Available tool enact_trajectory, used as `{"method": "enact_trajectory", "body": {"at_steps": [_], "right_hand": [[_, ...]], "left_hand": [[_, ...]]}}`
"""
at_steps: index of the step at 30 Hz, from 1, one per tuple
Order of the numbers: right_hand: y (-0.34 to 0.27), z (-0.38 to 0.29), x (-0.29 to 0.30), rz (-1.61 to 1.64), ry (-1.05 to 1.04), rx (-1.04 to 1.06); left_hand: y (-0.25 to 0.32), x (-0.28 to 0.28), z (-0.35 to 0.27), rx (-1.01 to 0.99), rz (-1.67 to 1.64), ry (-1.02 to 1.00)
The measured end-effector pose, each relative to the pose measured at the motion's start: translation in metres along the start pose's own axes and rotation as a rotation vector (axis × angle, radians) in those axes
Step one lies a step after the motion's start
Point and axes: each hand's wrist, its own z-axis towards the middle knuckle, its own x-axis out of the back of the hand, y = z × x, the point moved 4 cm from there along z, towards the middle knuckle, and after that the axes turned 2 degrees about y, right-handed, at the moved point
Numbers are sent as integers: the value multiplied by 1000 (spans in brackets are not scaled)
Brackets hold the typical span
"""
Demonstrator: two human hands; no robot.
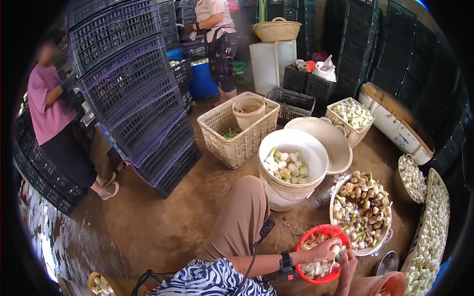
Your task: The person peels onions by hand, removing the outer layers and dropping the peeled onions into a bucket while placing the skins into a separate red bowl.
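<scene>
Over a red plastic basin (321, 278) of papery garlic peelings (314, 268), my left hand (321, 251) grips a pale garlic bulb (335, 249). My right hand (348, 262) is close beside it, its fingers closed near the bulb; a small grey or metallic thing shows between the hands, too unclear to name. Just beyond the basin stands a wide white tub (332, 211) of garlic bulbs, some brownish with soil, some pale. A white bucket (283, 196) with trimmed pale bulbs (289, 166) stands in front of my knee.
A tall stack of dark crates (129, 92) rises at left, with a person in pink (52, 103) behind it. Another person (218, 33) stands at the back. Beyond the bucket are a beige crate (237, 148) and an empty round basin (339, 155). Garlic-filled containers (426, 229) line the right.
</scene>
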Motion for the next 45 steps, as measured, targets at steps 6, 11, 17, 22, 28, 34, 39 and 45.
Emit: {"method": "enact_trajectory", "body": {"at_steps": [6,11,17,22,28,34,39,45], "right_hand": [[26,-14,-3,185,-14,131],[40,-8,16,382,-9,-122],[28,-29,31,202,76,-26],[12,-14,32,128,376,-194],[26,-12,15,-715,-49,107],[-37,-23,8,-322,77,159],[-38,-29,5,-553,72,323],[14,-21,7,-299,145,-64]], "left_hand": [[-19,1,-5,391,300,-150],[23,3,-16,-146,189,-145],[-31,-31,-22,547,-149,-247],[-8,3,-20,270,-616,-177],[3,33,-15,515,-1035,-43],[-2,9,-13,526,-865,-53],[-9,8,-15,395,-669,-42],[-13,15,-11,219,-1051,-6]]}}
